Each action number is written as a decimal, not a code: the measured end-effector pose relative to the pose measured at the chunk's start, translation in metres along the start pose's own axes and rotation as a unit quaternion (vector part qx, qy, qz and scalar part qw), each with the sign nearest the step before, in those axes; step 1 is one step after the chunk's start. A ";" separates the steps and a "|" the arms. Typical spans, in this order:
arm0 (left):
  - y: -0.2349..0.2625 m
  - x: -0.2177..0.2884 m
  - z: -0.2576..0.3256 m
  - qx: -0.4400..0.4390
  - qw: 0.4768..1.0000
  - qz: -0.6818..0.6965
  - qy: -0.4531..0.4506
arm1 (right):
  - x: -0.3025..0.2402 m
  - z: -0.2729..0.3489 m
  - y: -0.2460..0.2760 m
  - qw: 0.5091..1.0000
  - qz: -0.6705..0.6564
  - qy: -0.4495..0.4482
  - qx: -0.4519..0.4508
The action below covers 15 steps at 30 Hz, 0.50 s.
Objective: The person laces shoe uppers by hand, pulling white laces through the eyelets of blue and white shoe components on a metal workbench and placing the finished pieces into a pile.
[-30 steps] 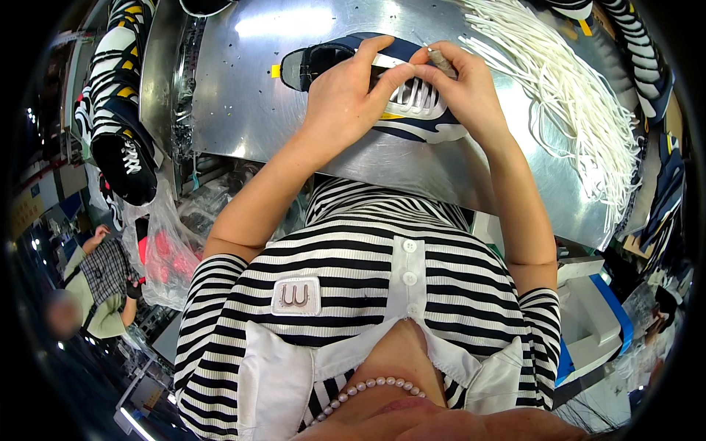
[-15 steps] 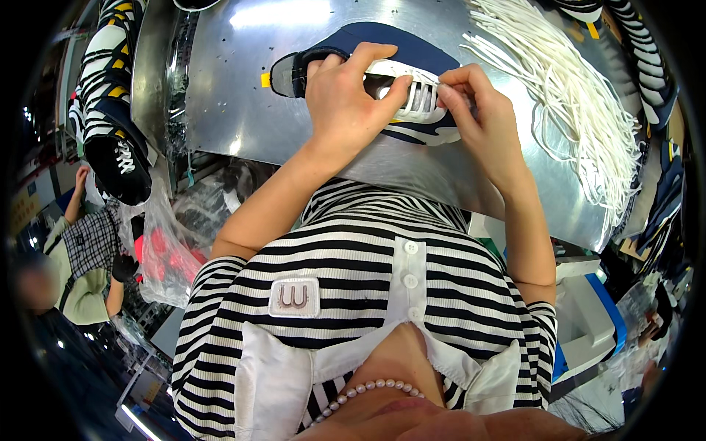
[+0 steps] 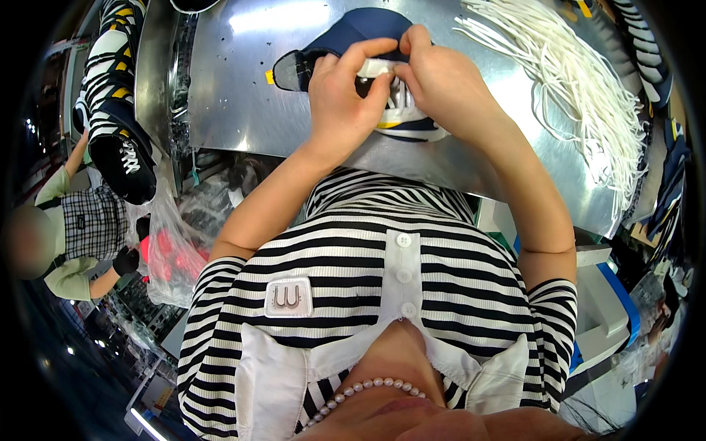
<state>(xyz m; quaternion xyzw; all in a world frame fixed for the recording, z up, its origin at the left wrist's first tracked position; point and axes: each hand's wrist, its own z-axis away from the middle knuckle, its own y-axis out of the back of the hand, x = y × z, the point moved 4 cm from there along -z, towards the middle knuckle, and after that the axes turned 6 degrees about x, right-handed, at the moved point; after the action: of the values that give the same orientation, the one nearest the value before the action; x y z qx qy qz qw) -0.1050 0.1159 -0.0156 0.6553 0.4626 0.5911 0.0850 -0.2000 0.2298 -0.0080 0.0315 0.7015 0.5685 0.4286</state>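
On the metal bench [image 3: 243, 110], we see the navy-and-white shoe upper [image 3: 360, 28] lying beneath both hands, its long axis running roughly left to right. The heel, with a yellow pull tab [image 3: 269, 76], points left; the forefoot points right. Our left hand [image 3: 342, 99] is nearer the collar: its fingers curl over the opening, thumb and forefinger parted across the white eyestay, holding the upper. Our right hand [image 3: 448, 84] lies over the forefoot, thumb and forefinger drawn together near the left fingertips, above the white lacing [image 3: 401, 97]; we cannot tell what they pinch.

Counting rightward, we find one co-worker [image 3: 92, 220], one stack of striped uppers [image 3: 118, 81], too overlapped to number, one upper on the bench, two hands working it, and one heap of loose white shoelaces [image 3: 566, 81], too tangled to count.
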 end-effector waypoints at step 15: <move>-0.007 0.003 -0.023 -0.132 0.951 0.238 0.143 | 0.047 0.035 -0.017 0.928 -0.083 -0.123 0.343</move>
<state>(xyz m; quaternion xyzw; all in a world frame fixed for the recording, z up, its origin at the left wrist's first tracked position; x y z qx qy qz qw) -0.1283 0.1118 -0.0120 0.6378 0.2181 0.7376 -0.0395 -0.1991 0.2757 -0.0481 0.1878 0.7953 0.2472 0.5206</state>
